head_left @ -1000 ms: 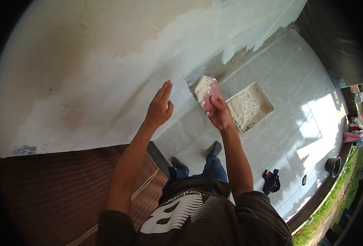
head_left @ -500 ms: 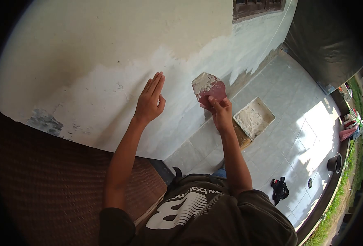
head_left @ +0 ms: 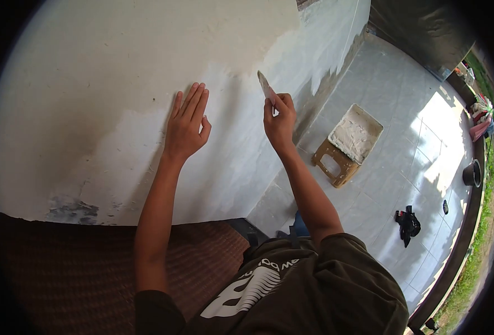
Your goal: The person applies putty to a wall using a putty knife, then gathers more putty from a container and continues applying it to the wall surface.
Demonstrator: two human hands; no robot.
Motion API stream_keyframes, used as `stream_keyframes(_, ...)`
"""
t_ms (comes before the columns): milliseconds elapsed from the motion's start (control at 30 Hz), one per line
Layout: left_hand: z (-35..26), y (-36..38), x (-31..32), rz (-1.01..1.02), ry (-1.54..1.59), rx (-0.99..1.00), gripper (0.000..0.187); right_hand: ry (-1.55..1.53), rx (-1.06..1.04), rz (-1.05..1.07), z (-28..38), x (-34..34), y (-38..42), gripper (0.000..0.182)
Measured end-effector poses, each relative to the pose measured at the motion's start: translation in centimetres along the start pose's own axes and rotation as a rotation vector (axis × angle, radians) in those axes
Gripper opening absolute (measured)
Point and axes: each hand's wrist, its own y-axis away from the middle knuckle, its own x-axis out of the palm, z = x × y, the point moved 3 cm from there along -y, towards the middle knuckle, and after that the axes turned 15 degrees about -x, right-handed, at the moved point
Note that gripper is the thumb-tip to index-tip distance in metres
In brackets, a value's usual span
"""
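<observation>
My left hand [head_left: 186,125] lies against the wall [head_left: 135,139], palm side toward it, with its fingers stretched out. Between the thumb and fingers of my right hand [head_left: 281,125] is a flat putty scraper [head_left: 266,87]. The scraper is turned nearly edge-on to me, and pale putty coats its upper part. Around both hands the wall carries whitish smeared filler below a cream-coloured area. A dark patch of flaking paint [head_left: 73,211] shows low on the wall at the left.
A tray of white putty [head_left: 364,114] rests on a brown stool [head_left: 336,165] on the tiled floor. Dark woven matting [head_left: 118,251] fills the lower left. A black bundle [head_left: 408,224] and a dark bucket [head_left: 471,174] are farther right. A dark sheet [head_left: 420,33] hangs at upper right.
My right hand has moved up and left, turning the scraper from face-on to edge-on. My left hand's fingers have spread slightly. The view has shifted, showing more of the stool.
</observation>
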Motion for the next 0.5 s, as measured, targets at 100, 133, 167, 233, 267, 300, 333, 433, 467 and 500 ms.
stream_keyframes(100, 0.6, 0.0, 0.5, 0.020, -0.059, 0.007, 0.059, 0.051, -0.053, -0.039, -1.5, 3.1, 0.5, 0.036)
stream_keyframes(133, 0.9, 0.0, 0.6, 0.031, -0.082, 0.001, 0.059, 0.072, -0.080, -0.059, -2.3, 4.4, 0.9, 0.039)
stream_keyframes(167, 1.1, 0.0, 1.0, 0.042, -0.084, 0.009, 0.059, 0.073, -0.067, -0.064, -2.9, 5.4, 1.0, 0.039)
stream_keyframes(233, 1.5, 0.3, 1.2, 0.030, -0.188, 0.044, 0.059, 0.143, -0.113, -0.088, -3.2, 7.2, 1.6, 0.043)
stream_keyframes(267, 1.5, 0.3, 1.3, 0.040, -0.188, 0.051, 0.059, 0.144, -0.102, -0.091, -3.3, 8.0, 1.7, 0.043)
stream_keyframes(300, 1.4, 0.3, 1.5, 0.037, -0.215, 0.045, 0.059, 0.174, -0.122, -0.104, -3.4, 8.5, 1.8, 0.043)
stream_keyframes(333, 1.5, 0.3, 1.5, 0.033, -0.242, 0.040, 0.059, 0.204, -0.145, -0.117, -3.4, 9.1, 1.9, 0.044)
stream_keyframes(433, 1.4, 0.2, 1.6, 0.042, -0.266, 0.041, 0.060, 0.287, -0.154, -0.073, -2.2, 10.0, 2.3, 0.044)
stream_keyframes(467, 1.4, 0.1, 1.7, 0.046, -0.262, 0.046, 0.060, 0.330, -0.144, -0.041, -1.8, 10.4, 2.4, 0.044)
stream_keyframes(500, 1.4, 0.0, 1.7, 0.037, -0.271, 0.045, 0.060, 0.327, -0.125, -0.019, -1.2, 10.8, 2.8, 0.045)
